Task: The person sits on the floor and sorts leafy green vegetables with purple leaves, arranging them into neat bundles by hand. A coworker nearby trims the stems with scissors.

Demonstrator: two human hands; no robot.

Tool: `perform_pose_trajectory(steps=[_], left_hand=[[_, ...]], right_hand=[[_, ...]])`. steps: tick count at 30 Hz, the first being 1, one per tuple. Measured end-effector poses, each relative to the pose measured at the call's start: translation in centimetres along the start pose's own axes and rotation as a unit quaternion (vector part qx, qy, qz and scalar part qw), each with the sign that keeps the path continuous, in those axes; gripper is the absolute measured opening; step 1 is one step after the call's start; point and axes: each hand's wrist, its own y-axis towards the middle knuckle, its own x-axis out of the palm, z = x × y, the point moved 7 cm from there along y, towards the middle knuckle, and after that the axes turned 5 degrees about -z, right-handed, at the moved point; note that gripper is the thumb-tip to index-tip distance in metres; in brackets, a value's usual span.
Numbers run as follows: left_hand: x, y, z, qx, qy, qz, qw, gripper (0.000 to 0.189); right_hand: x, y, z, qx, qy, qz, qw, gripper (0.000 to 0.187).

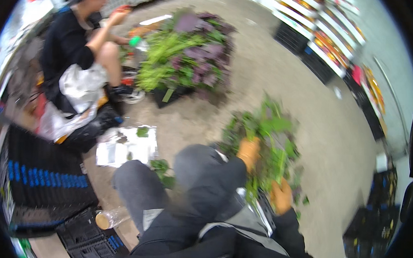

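Both of my hands wear orange gloves and are among leafy green stalks to the right of my knees. My left hand is closed around a bunch of leafy stems, whose broad leaves spread beyond it. Lower and to the right, my right hand grips the pale green stems of the same leafy greens. Some leaves have purple undersides. Below the stems, the edge of a black crate shows partly, mostly hidden by leaves and my sleeve. Motion blur softens the leaves.
A large heap of green and purple leaves fills a black crate ahead. Beside it sits a person in black. A silvery sheet, a clear jar and stacked black crates lie left. Loaded shelves line the right wall.
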Motion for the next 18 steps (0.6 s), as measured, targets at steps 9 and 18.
perform_pose_trajectory(steps=[9, 18], left_hand=[[0.0, -1.0, 0.2, -0.067, -0.137, 0.055, 0.987, 0.016], [0.6, -2.4, 1.4, -0.055, -0.057, 0.074, 0.994, 0.015]], right_hand=[[-1.0, 2.7, 1.9, 0.015, 0.078, -0.003, 0.997, 0.021], [-0.9, 3.1, -1.1, -0.047, 0.121, 0.019, 0.991, 0.025]])
